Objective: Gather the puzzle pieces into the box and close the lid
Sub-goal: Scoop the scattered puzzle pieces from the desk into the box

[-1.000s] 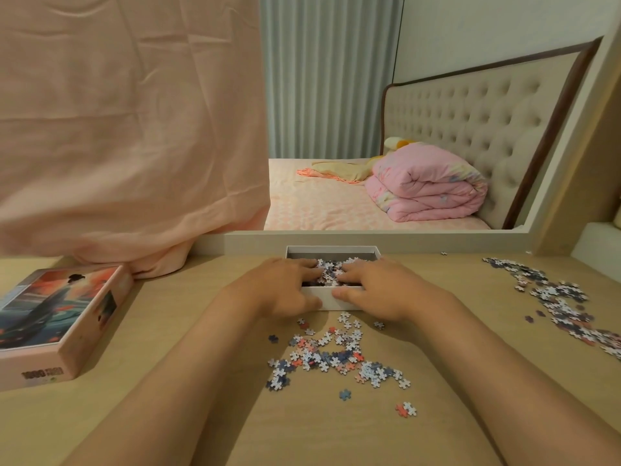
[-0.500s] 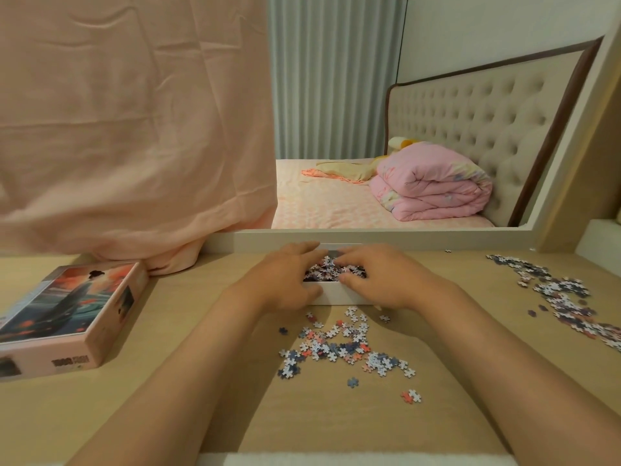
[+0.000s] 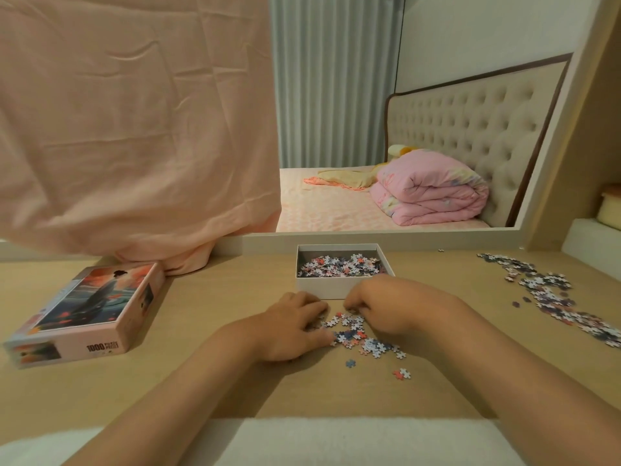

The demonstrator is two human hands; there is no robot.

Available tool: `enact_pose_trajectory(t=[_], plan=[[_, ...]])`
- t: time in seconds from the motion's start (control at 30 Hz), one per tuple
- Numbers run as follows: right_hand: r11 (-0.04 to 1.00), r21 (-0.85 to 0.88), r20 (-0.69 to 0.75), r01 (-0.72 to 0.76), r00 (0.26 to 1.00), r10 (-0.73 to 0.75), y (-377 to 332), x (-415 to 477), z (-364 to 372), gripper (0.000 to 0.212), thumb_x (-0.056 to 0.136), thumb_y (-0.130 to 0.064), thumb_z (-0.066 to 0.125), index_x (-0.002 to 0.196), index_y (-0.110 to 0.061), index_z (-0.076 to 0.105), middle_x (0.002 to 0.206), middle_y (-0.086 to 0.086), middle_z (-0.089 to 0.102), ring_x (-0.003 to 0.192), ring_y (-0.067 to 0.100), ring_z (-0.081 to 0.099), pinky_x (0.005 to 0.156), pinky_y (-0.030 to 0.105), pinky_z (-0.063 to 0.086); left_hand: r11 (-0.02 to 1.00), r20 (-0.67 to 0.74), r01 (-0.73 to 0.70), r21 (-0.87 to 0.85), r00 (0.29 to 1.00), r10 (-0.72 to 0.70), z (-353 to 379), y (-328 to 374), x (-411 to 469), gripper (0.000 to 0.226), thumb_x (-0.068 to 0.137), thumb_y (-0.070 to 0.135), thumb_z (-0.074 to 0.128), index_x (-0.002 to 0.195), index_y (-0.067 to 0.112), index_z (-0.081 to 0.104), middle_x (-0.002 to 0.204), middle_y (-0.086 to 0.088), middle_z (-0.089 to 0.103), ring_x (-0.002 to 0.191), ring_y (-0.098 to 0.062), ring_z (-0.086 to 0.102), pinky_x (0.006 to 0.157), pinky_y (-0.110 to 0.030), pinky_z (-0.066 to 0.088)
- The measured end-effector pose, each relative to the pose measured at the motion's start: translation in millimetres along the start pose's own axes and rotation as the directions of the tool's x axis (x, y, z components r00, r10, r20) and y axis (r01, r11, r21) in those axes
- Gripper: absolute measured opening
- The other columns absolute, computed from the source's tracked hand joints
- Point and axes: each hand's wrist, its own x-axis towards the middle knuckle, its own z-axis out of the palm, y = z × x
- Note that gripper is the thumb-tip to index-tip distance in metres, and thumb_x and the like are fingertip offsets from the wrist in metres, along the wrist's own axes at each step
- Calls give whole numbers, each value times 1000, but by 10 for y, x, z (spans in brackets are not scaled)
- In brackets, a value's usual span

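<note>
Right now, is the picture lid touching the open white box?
Apart. The head view shows the picture lid lying far left on the desk, with a wide strip of bare wood between it and the open white box.

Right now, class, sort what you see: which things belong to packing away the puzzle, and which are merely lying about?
Belong to the job:
white box
lid
near pile of pieces
far pile of pieces
left hand
right hand

Just lying about:
peach cloth
pink quilt
</note>
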Motion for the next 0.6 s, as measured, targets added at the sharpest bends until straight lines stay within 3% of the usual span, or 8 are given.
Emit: enact_pose_trajectory(t=[0.13, 0.27, 0.3, 0.37, 0.43, 0.5, 0.53, 0.6], plan=[[987, 160, -43, 19, 999, -13, 10, -125, 28, 51, 92, -7, 43, 121, -41, 66, 122, -11, 69, 103, 13, 65, 92, 38, 55, 989, 68, -5, -151, 998, 15, 82, 136, -28, 78, 95, 59, 46, 157, 31, 8, 162, 18, 1, 148, -4, -1, 118, -29, 5], [971, 240, -151, 8, 988, 29, 100, -188, 7, 35, 99, -17, 47, 119, -35, 69, 126, -8, 67, 110, 16, 64, 96, 36, 51, 950, 33, -59, -306, 997, 73, 80, 200, -86, 77, 94, 49, 56, 156, 35, 13, 160, 19, 16, 141, 3, 18, 110, -17, 15], [978, 208, -145, -13, 988, 44, 117, -190, 9, 29, 100, -18, 50, 112, -32, 71, 120, -9, 67, 110, 17, 62, 95, 34, 49, 948, 9, -64, -313, 997, 70, 83, 217, -90, 77, 93, 50, 58, 155, 34, 16, 159, 19, 19, 138, 5, 21, 108, -14, 16], [991, 129, -106, -43, 993, 57, 132, -181, 39, 37, 96, -9, 52, 72, -35, 61, 85, -13, 57, 88, 20, 56, 78, 32, 45, 962, -27, -79, -261, 997, 75, 108, 243, -75, 85, 88, 58, 60, 156, 33, 15, 161, 19, 14, 141, 4, 17, 110, -15, 13], [988, 137, -47, -71, 996, 79, 137, -160, 77, 38, 86, 2, 48, 61, -26, 53, 70, -8, 45, 71, 19, 47, 66, 32, 42, 978, -15, -88, -189, 996, 87, 153, 265, -32, 97, 82, 69, 59, 157, 33, 10, 162, 20, 4, 146, 0, 6, 117, -22, 8], [977, 204, -42, -56, 997, 66, 135, -176, 86, 34, 89, -1, 51, 86, -27, 73, 81, -7, 61, 76, 14, 57, 74, 31, 50, 983, -26, -105, -151, 994, 103, 179, 274, 35, 98, 80, 71, 60, 156, 33, 12, 162, 17, 8, 147, -4, 8, 121, -30, 12], [970, 236, -55, -49, 996, 64, 132, -189, 70, 32, 92, -6, 55, 102, -28, 75, 92, -8, 67, 85, 12, 61, 81, 29, 51, 981, -56, -133, -143, 990, 126, 182, 288, 62, 93, 81, 68, 61, 155, 34, 17, 161, 15, 16, 146, -6, 14, 120, -31, 18], [960, 280, -83, -27, 995, 52, 142, -217, 16, 26, 94, -13, 60, 111, -26, 75, 97, -11, 68, 91, 10, 63, 83, 23, 49, 969, -154, -204, -141, 971, 182, 181, 297, 97, 76, 86, 56, 64, 151, 34, 31, 150, 11, 39, 135, -7, 35, 112, -27, 30]])
